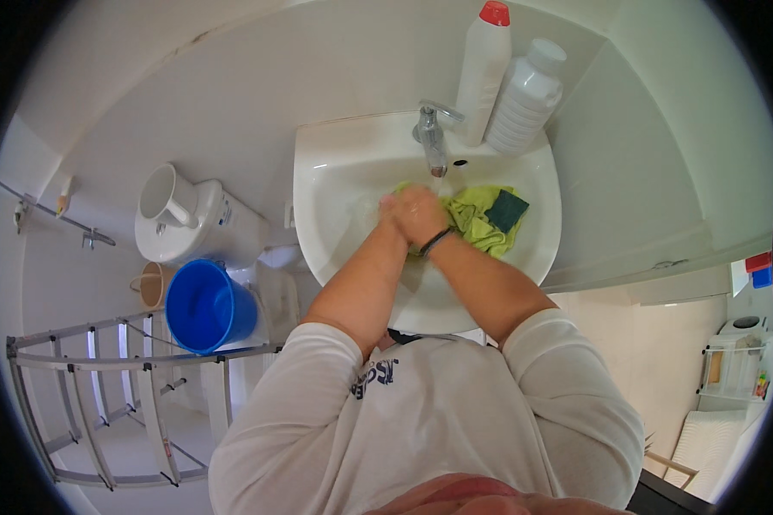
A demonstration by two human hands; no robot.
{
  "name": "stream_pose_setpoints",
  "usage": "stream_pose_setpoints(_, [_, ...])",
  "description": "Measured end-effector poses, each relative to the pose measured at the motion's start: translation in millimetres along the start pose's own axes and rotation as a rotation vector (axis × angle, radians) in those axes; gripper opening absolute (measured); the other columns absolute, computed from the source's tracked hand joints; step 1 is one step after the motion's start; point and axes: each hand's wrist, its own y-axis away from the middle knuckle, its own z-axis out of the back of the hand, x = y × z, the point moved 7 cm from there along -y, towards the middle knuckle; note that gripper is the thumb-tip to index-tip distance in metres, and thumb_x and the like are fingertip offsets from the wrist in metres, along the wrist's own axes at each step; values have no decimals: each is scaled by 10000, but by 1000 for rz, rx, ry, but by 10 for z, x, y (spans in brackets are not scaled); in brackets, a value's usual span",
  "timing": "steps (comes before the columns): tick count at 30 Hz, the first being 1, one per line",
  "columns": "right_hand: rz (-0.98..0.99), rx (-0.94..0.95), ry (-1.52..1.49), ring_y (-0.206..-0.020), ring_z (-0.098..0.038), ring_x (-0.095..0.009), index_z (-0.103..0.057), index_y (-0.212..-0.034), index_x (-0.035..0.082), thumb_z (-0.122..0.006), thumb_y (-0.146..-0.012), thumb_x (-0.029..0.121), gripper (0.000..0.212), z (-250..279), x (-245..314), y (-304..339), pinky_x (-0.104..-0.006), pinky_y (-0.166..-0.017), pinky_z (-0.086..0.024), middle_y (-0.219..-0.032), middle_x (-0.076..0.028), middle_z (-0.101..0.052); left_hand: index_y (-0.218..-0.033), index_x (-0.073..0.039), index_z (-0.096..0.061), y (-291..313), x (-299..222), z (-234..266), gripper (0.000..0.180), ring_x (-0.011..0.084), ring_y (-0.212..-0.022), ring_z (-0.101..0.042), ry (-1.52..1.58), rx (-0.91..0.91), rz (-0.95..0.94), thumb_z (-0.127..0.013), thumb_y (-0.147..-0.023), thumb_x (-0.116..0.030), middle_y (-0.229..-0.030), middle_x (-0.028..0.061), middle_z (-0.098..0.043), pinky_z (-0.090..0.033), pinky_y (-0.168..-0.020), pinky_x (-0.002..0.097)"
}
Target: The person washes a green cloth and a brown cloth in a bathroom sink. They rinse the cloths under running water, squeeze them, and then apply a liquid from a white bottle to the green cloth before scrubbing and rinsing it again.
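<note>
Both of my hands meet over the white sink basin (335,184), just below the spout of the chrome faucet (433,142). My right hand (423,215), with a dark band at its wrist, presses against my left hand (392,215). Motion blurs the fingers, and whether they grip anything is hidden. A wet yellow-green cloth (472,219) lies crumpled in the basin beside my right hand, and bits of the same colour show around the hands. On top of the cloth rests a dark green scouring pad (507,211).
Two white bottles, one red-capped (483,77) and one white-capped (524,103), stand on the sink's back right rim. At left are a white lidded container (232,223) with a white pitcher (167,196) on it, a blue bucket (210,305) and a metal ladder (103,360).
</note>
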Motion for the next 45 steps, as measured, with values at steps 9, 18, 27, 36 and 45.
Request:
stream_pose_setpoints(9, [-230,96,-201,-742,-515,-341,-543,-739,12,-407,-752,241,266,129,-196,65,-410,-657,-411,-772,-194,-541,-785,-27,-497,417,-53,-373,192,246,-667,-521,-236,-57,193,-405,-789,-196,-765,108,-538,-432,-616,362])
stream_pose_setpoints(18, [-258,-100,19,-730,-487,-331,-567,-688,6,-440,-733,210,244,214,-947,15,-379,-663,-408,-759,-188,-527,-854,-25,-504,514,273,-664,212,246,-730,-537,-316,52,448,-444,-761,-206,-822,106,-549,-442,-670,393])
stream_pose_setpoints(27, [-597,-13,-658,-819,-462,-355,-551,-745,-54,-434,-767,355,426,261,-1336,-44,-397,-725,-352,-830,-241,-510,-1064,59,-389,434,-261,-461,513,283,-838,-524,-1534,5,-54,-509,-731,-311,-1013,209,-473,-413,-735,355])
stream_pose_setpoints(36, [-433,290,-724,-821,-495,-187,-507,-935,-23,-576,-676,316,433,-10,-1134,13,-294,-729,-371,-908,-130,-537,-984,13,-471,672,-462,-690,367,262,-873,-494,-811,8,66,-497,-725,-246,-961,135,-514,-385,-793,345])
stream_pose_setpoints(45, [-591,432,-557,-921,-459,-291,-507,-907,-43,-607,-557,246,465,-50,-1209,32,-344,-817,-346,-974,-243,-482,-938,-13,-486,623,-687,-533,303,275,-899,-486,-39,-146,24,-429,-762,-253,-955,139,-514,-371,-806,415])
